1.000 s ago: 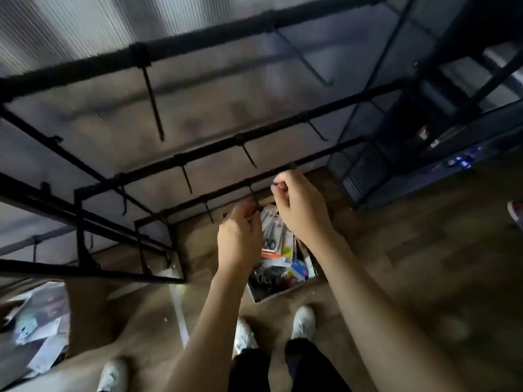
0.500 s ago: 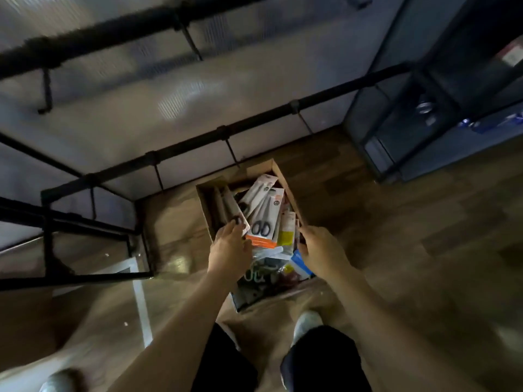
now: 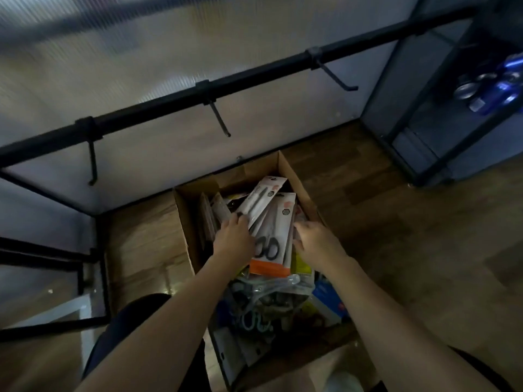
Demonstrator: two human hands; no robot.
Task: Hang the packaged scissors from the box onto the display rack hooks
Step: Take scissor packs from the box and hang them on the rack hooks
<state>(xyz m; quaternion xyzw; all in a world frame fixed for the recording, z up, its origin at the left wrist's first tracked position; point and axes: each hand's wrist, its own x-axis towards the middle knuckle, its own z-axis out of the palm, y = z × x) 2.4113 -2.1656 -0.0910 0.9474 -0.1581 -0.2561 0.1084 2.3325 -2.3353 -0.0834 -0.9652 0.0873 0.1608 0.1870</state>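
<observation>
Your left hand [image 3: 234, 239] and right hand [image 3: 317, 241] grip scissor packs [image 3: 271, 236] standing in the box [image 3: 184, 222]

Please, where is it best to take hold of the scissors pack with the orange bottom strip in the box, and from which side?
Probably pinch the scissors pack by its far top edge, coming from above: the card leans flat on the pile, both hands crowd its lower sides.
</observation>
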